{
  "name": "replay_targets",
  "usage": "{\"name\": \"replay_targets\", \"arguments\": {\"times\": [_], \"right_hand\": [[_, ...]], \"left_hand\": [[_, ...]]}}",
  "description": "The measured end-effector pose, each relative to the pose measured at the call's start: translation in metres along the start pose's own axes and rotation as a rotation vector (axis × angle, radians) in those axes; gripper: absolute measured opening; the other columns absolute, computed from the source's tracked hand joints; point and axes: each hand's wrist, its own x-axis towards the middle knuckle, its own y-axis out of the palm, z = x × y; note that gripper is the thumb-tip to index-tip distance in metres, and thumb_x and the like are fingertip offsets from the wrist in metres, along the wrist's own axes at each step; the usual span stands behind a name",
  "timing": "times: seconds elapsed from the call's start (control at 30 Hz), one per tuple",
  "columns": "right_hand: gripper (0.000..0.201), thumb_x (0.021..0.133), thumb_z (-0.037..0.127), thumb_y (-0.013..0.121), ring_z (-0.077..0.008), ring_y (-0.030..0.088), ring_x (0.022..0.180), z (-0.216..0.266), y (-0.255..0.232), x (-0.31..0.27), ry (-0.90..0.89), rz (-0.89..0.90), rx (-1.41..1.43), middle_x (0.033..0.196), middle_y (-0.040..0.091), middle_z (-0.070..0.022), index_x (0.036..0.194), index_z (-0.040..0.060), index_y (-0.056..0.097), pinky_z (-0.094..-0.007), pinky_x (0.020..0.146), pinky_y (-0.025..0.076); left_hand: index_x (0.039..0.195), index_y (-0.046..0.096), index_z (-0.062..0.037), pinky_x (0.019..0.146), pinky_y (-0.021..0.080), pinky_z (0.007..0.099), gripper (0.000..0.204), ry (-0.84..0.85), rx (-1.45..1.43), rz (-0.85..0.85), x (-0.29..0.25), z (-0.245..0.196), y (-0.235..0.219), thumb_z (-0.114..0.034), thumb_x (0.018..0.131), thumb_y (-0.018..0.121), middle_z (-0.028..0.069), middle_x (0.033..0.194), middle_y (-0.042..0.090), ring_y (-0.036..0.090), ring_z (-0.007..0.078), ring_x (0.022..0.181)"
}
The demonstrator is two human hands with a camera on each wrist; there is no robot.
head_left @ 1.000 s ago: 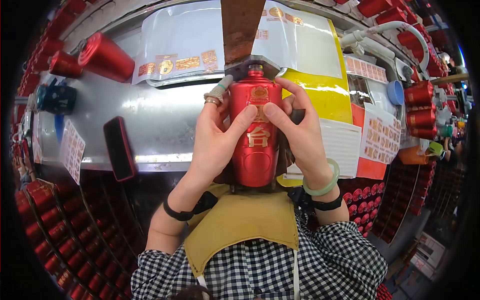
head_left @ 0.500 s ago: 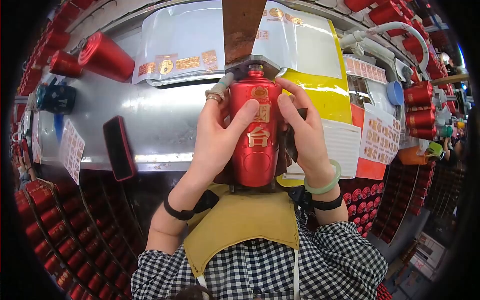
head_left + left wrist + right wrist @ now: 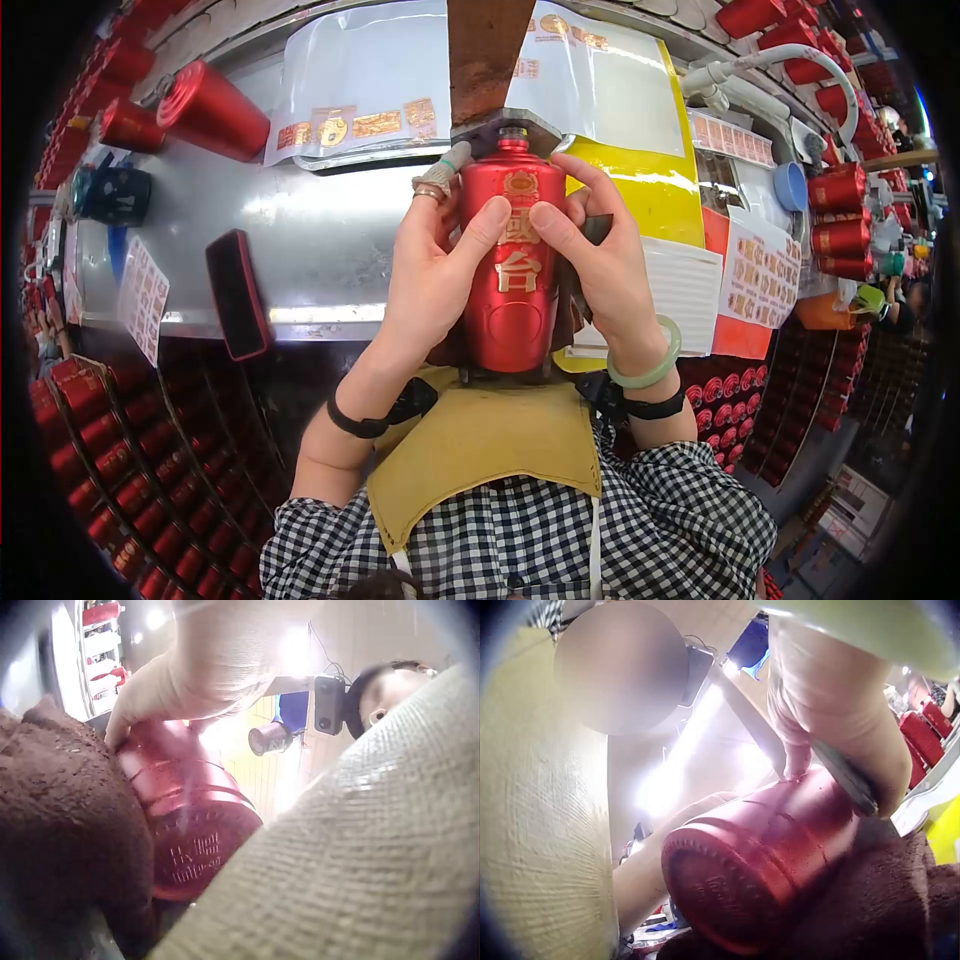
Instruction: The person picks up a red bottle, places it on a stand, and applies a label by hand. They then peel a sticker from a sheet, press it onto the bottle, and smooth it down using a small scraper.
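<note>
A red bottle with gold characters lies on a dark brown cloth, its neck pointing away from the body. The left hand holds its left side, thumb on the front beside the upper character, a covered fingertip near the shoulder. On the opposite side the right hand grips it, thumb pressing on that character's right edge and index finger at the shoulder. A dark flat tool is held in the right palm. Both wrist views show the bottle's round base, in the left wrist view beside the left hand.
Label sheets lie behind the bottle under a brown upright bar. A phone and a red cup are at left. On the right are a yellow sheet, a blue cup and a white pipe.
The right thumb lifted off to the bottle's right edge half a second ago and is now back on the upper character. The left thumb has shifted slightly left; the bottle has stayed in place.
</note>
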Motion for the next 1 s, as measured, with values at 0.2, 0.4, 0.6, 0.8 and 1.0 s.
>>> {"name": "replay_targets", "arguments": {"times": [0.2, 0.4, 0.6, 0.8, 1.0], "right_hand": [[0.056, 0.094, 0.015, 0.079, -0.0025, 0.042, 0.082, -0.0031, 0.0018, -0.0010, -0.009, -0.049, -0.017, 0.089, 0.040, 0.0074, 0.143, 0.0031, 0.056, -0.0169, 0.076, 0.036], [0.055, 0.094, 0.015, 0.079, -0.0026, 0.041, 0.082, -0.0034, 0.0006, -0.0015, -0.022, -0.048, -0.048, 0.087, 0.040, 0.0078, 0.143, 0.0023, 0.056, -0.0168, 0.075, 0.035], [0.058, 0.093, 0.009, 0.077, -0.0125, 0.062, 0.103, -0.0017, -0.0026, -0.0002, 0.006, -0.015, -0.052, 0.114, 0.065, -0.0082, 0.143, 0.0005, 0.050, -0.0263, 0.088, 0.051], [0.054, 0.094, 0.013, 0.078, -0.0022, 0.041, 0.082, -0.0052, -0.0018, -0.0008, -0.029, -0.044, -0.087, 0.087, 0.040, 0.0077, 0.142, 0.0027, 0.056, -0.0172, 0.076, 0.036], [0.051, 0.097, 0.014, 0.075, -0.0027, 0.042, 0.083, -0.0044, -0.0003, -0.0017, -0.028, -0.033, -0.045, 0.089, 0.042, 0.0073, 0.143, 0.0029, 0.056, -0.0180, 0.077, 0.036]], "left_hand": [[0.155, 0.032, 0.0085, 0.104, 0.050, 0.0330, 0.067, -0.014, -0.095, 0.021, -0.0001, -0.0008, -0.0025, -0.014, 0.103, 0.066, 0.0176, 0.139, 0.056, 0.059, 0.0183, 0.124], [0.156, 0.030, 0.0085, 0.106, 0.049, 0.0333, 0.069, 0.014, 0.085, 0.062, -0.0016, -0.0002, -0.0016, -0.013, 0.102, 0.066, 0.0184, 0.140, 0.055, 0.058, 0.0189, 0.126], [0.157, 0.030, 0.0086, 0.104, 0.050, 0.0336, 0.073, 0.022, 0.022, 0.068, -0.0010, 0.0005, -0.0047, -0.014, 0.100, 0.070, 0.0187, 0.141, 0.055, 0.059, 0.0196, 0.125], [0.156, 0.032, 0.0093, 0.104, 0.050, 0.0341, 0.068, 0.057, 0.147, 0.042, -0.0017, 0.0006, 0.0003, -0.014, 0.102, 0.067, 0.0186, 0.140, 0.056, 0.059, 0.0192, 0.125], [0.156, 0.031, 0.0096, 0.104, 0.050, 0.0340, 0.070, 0.035, 0.083, 0.066, -0.0010, 0.0020, -0.0036, -0.015, 0.102, 0.068, 0.0189, 0.140, 0.055, 0.058, 0.0193, 0.125]]}}
